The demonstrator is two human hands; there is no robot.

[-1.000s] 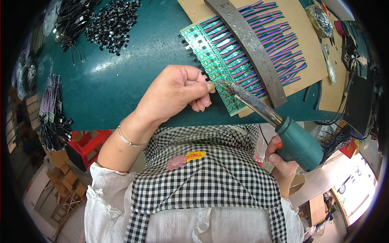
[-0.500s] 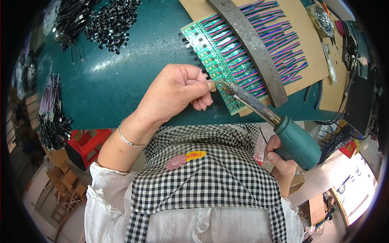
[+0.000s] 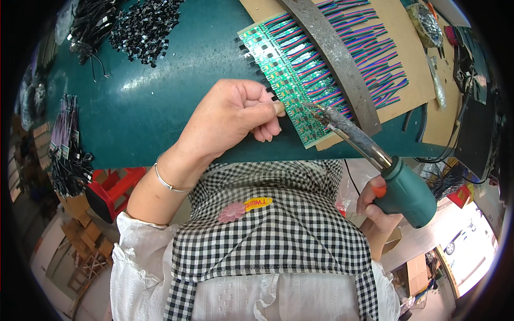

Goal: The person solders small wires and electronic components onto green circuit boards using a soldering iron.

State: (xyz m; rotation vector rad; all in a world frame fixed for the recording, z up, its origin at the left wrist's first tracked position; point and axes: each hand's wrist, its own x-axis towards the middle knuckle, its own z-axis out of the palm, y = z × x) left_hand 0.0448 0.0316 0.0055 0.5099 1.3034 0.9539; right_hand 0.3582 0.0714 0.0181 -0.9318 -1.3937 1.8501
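**A:** What do I have in hand?

**B:** From my seat: a long green circuit-board strip panel [image 3: 289, 80], flat and rectangular, lies on a brown cardboard sheet [image 3: 399, 32] at the far right part of the dark teal work surface [image 3: 160, 101]. Its near end reaches almost to the surface's near edge. Rows of red, blue and green wires [image 3: 369, 59] run from the panel's right side under a grey, worn metal bar [image 3: 342, 64] that lies across them.

**A:** And my hands?

**B:** My left hand [image 3: 235, 115] is curled narrow at the panel's left edge, thumb and forefinger pinched together right against it; whether something thin sits in the pinch, I cannot tell. My right hand [image 3: 375, 206] is wrapped around the teal-handled soldering iron [image 3: 375, 155], held off the near edge of the surface, its scorched metal tip resting on the panel near the near end, just beside the left fingertips.

**A:** Around that?

**B:** A heap of small black connectors [image 3: 142, 27] sits at the far left corner of the surface, well apart from the panel. Bundles of black leads [image 3: 67, 144] hang past the left edge, above a red plastic bin [image 3: 115, 187].
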